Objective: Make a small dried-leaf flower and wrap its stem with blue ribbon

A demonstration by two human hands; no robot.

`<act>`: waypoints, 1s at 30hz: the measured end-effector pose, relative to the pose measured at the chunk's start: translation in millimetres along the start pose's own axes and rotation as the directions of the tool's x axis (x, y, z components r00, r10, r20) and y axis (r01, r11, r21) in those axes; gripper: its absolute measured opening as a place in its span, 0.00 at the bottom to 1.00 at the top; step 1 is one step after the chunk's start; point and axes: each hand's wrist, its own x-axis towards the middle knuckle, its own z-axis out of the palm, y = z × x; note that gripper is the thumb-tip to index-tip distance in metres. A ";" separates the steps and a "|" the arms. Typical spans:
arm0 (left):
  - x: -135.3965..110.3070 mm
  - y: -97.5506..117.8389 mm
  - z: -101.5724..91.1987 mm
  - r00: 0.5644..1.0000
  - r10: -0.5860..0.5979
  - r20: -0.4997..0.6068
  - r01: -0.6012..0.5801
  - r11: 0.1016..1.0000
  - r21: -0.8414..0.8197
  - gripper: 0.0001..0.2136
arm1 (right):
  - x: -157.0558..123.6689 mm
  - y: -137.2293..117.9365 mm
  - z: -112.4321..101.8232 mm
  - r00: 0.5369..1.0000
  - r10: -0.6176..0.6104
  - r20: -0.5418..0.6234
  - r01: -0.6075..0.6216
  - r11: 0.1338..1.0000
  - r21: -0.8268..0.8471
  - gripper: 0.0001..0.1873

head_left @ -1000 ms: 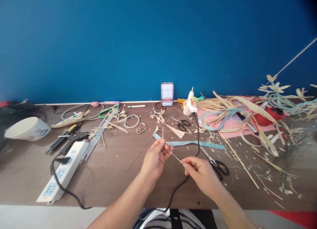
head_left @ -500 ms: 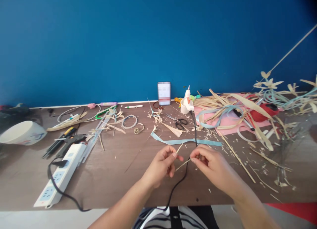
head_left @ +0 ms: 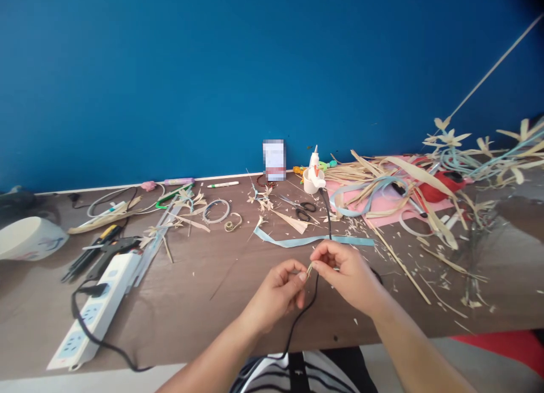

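My left hand (head_left: 278,291) and my right hand (head_left: 346,274) meet above the front middle of the brown table (head_left: 191,285). Both pinch a small folded piece of tan straw strip (head_left: 309,268) between thumb and fingertips. Most of the strip is hidden by the fingers. A black cord (head_left: 327,217) runs under my hands from the white glue gun (head_left: 313,174) standing in a cup at the back. A long light-blue strip (head_left: 306,241) lies flat just beyond my hands.
A white power strip (head_left: 91,311) with a black plug lies front left, with pliers and cutters (head_left: 97,248) beside it. A white bowl (head_left: 25,240) sits far left. Black scissors (head_left: 301,211) lie mid-table. Heaps of straw strips (head_left: 425,189) and scraps cover the right side.
My hands came together: the right hand moved up and left to meet the left, and the straw strip, stretched between them before, is now bunched short at the fingertips. The view shifted slightly.
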 end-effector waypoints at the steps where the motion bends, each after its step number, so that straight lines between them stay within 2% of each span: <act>1: -0.2 -0.5 0.1 1.000 0.000 -0.001 0.000 1.000 0.002 0.13 | -0.2 -0.4 0.3 1.000 0.006 0.002 -0.007 1.000 0.012 0.02; 6: -0.5 -1.2 -0.4 1.000 0.006 0.011 -0.007 1.000 0.016 0.14 | 0.2 0.9 0.6 0.999 0.026 -0.031 -0.024 0.997 0.074 0.01; 15: -1.5 -3.7 -1.2 0.997 -0.065 0.048 0.066 0.997 -0.027 0.14 | 4.6 6.3 -2.9 0.994 0.062 -0.090 -0.045 0.983 0.177 0.04; 19: -2.3 -2.9 -2.3 0.996 -0.084 0.034 0.085 0.996 -0.029 0.13 | 5.1 7.6 -3.5 0.993 0.082 -0.079 -0.062 0.973 0.223 0.04; 26: -2.6 -0.4 -4.4 0.994 -0.091 0.067 0.101 0.981 -0.165 0.10 | 7.2 14.4 -4.1 0.986 0.148 -0.074 -0.110 0.918 0.380 0.05; 30: -0.5 -2.2 -7.3 0.993 -0.114 0.007 0.112 0.955 -0.276 0.09 | 7.1 18.6 -0.4 0.964 0.207 -0.167 -0.094 0.852 0.516 0.09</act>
